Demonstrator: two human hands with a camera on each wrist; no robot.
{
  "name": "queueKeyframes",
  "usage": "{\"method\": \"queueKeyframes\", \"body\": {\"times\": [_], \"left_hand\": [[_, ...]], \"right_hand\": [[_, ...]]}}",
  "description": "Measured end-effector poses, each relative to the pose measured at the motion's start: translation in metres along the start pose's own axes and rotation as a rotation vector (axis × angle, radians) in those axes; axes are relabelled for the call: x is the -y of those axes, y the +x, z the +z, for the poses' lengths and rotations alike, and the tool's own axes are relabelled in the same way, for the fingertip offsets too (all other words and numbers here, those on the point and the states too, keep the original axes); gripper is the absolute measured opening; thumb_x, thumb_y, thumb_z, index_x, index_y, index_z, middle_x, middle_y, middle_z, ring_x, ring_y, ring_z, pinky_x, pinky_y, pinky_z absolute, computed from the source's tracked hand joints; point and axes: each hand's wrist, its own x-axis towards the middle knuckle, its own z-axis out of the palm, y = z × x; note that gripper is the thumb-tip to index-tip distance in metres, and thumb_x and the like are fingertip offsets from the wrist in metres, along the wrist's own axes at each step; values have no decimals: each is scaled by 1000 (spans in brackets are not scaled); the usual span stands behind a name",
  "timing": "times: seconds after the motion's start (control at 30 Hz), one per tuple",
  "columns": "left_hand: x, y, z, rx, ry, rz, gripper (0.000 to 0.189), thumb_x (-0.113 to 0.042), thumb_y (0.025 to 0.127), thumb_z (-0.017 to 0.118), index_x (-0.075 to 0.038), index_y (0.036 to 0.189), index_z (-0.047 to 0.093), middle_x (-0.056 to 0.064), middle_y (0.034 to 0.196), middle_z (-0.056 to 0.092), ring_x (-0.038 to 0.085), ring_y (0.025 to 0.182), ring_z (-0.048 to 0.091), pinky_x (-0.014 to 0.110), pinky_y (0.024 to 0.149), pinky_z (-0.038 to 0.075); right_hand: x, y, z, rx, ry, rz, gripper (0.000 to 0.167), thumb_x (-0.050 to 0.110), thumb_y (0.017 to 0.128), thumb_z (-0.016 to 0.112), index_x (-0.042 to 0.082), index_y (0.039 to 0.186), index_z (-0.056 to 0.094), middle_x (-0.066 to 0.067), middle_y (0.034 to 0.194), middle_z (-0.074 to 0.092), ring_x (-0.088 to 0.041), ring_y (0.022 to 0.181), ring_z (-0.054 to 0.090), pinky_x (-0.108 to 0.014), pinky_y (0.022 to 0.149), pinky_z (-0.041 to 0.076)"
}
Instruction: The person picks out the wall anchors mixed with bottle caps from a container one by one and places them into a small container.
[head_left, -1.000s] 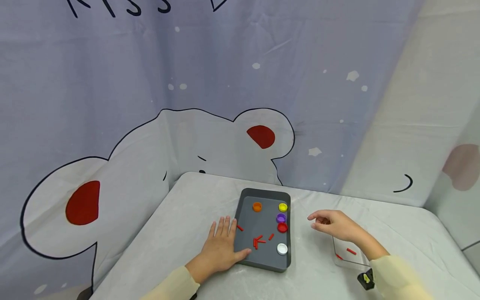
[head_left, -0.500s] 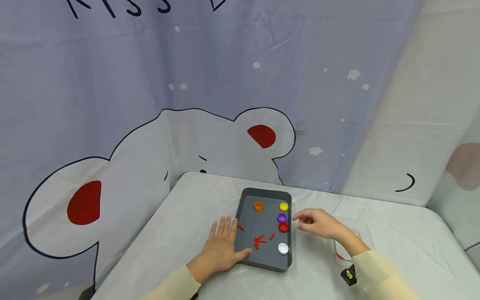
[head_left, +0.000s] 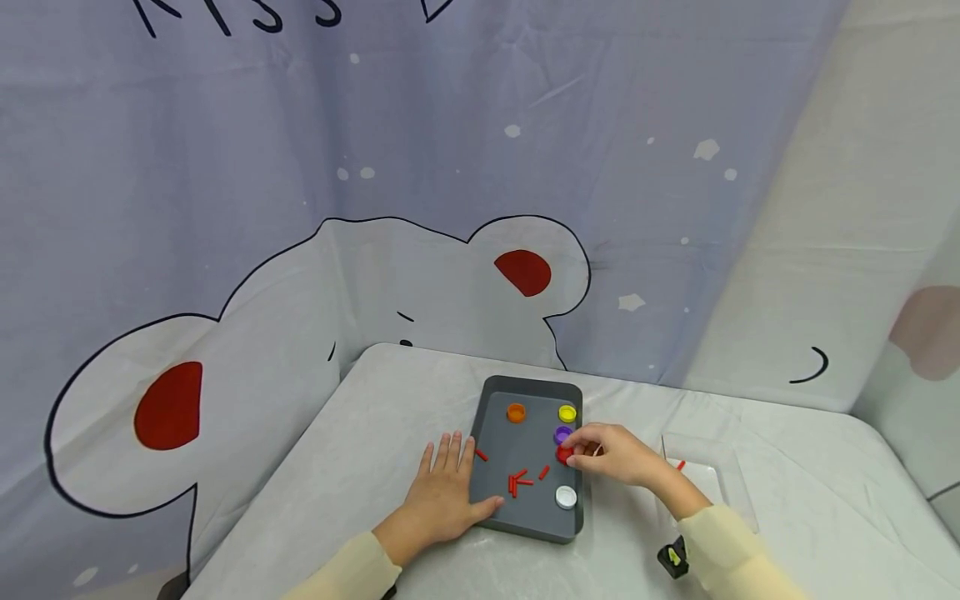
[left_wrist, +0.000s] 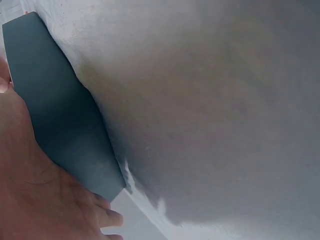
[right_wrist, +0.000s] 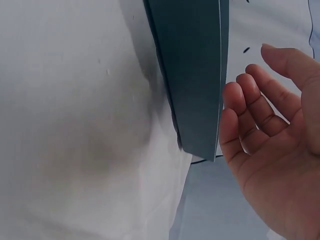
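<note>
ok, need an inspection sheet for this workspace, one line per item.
Surface: white, creased table cover.
Job's things: gray tray with orange, yellow, purple, red and white cups, loose red sticks; clear box partly behind right arm, another red stick showing there.
Clutter: dark object by right sleeve, identity unclear.
Hands: left hand spread at tray's left edge; right hand at red cup, grip unclear.
Cables: nothing seen.
Surroundings: printed curtain behind.
</note>
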Motion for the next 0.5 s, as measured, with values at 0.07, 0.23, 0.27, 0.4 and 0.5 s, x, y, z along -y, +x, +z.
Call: {"method": "queueKeyframes", "body": {"times": [0.07, 0.23, 0.27, 0.4, 0.5], "left_hand": [[0, 0, 0, -1, 3, -1, 104, -76, 91, 46, 1, 158, 27, 25, 164, 22, 42, 153, 18, 61, 121, 12], [-1, 0, 0, 3, -5, -3, 104, -76, 91, 46, 1, 158, 27, 25, 164, 23, 41, 153, 18, 61, 121, 12], [-1, 0, 0, 3, -6, -3, 104, -76, 91, 47, 1, 158, 27, 25, 164, 23, 41, 153, 19, 61, 121, 12], [-1, 0, 0, 1, -2, -4, 104, -76, 91, 47, 1, 158, 27, 24, 164, 24, 41, 153, 19, 61, 121, 12], [-1, 0, 0, -5, -6, 0, 103, -74, 91, 49, 2, 158, 27, 25, 164, 23, 42, 153, 18, 61, 121, 12]], "right_hand": [[1, 0, 3, -4, 2, -4, 23, 18, 93, 74, 2, 110, 73, 6, 90, 67, -4, 81, 58, -24, 71, 52], [3, 1, 11, -30, 2, -12, 23, 18, 91, 76, 1, 106, 73, 7, 88, 64, -3, 80, 56, -24, 70, 51], [4, 1, 13, -41, 0, -17, 22, 18, 91, 76, 1, 105, 73, 7, 87, 64, -3, 80, 56, -23, 69, 51], [5, 0, 19, -92, -9, -30, 20, 15, 89, 78, 1, 102, 73, 6, 86, 64, -3, 78, 56, -23, 68, 50], [6, 0, 26, -130, -17, -19, 19, 14, 87, 79, 1, 99, 73, 2, 85, 64, -6, 77, 56, -23, 67, 50]]}}
